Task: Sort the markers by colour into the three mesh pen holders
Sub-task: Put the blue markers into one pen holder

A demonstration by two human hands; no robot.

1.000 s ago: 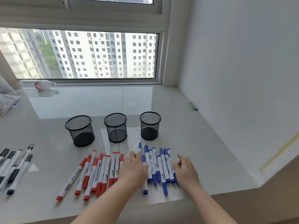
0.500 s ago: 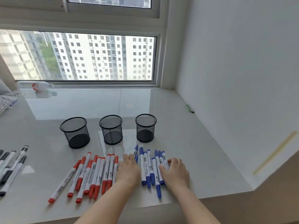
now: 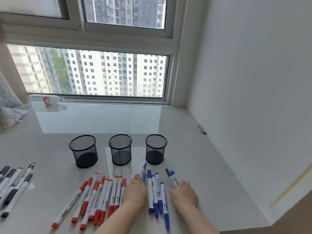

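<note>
Both hands rest on the blue markers [image 3: 156, 193], which lie on the counter [image 3: 211, 174] before three empty mesh pen holders [image 3: 120, 149]. Left hand [image 3: 135, 191]: fingers curled over two markers. Right hand [image 3: 184, 193]: a clenched grip around two others.

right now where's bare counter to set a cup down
Free: the counter behind the three mesh holders up to the window, and right of the blue markers toward the wall. Crowded: the near strip, with red markers, black markers and both hands.
</note>
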